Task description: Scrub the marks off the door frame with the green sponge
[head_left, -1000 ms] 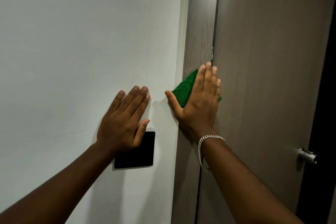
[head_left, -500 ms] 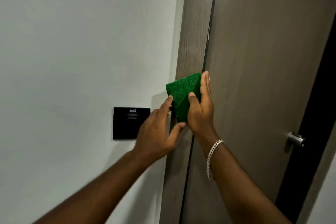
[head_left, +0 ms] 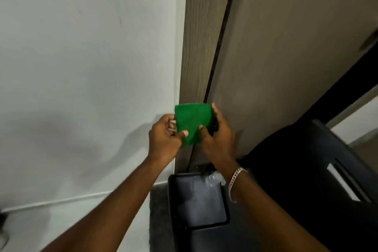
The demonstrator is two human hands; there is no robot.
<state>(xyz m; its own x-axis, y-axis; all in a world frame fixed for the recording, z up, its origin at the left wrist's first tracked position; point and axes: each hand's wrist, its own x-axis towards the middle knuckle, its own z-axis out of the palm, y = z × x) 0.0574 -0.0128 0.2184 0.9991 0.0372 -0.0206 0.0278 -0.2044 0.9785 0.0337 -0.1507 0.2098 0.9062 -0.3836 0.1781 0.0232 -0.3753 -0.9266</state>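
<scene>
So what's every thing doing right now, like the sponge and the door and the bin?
green sponge: held up in front of the door frame, gripped from both sides
left hand: shut on the sponge's left edge
right hand: shut on the sponge's right edge
door frame: not being rubbed
door: appears shut against the frame
bin: open on the floor below, with a clear liner

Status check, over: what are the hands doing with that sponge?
Left hand and right hand both gripping the sponge. Sponge held low, in front of the door frame. Bin on floor below; nothing blocking.
</scene>
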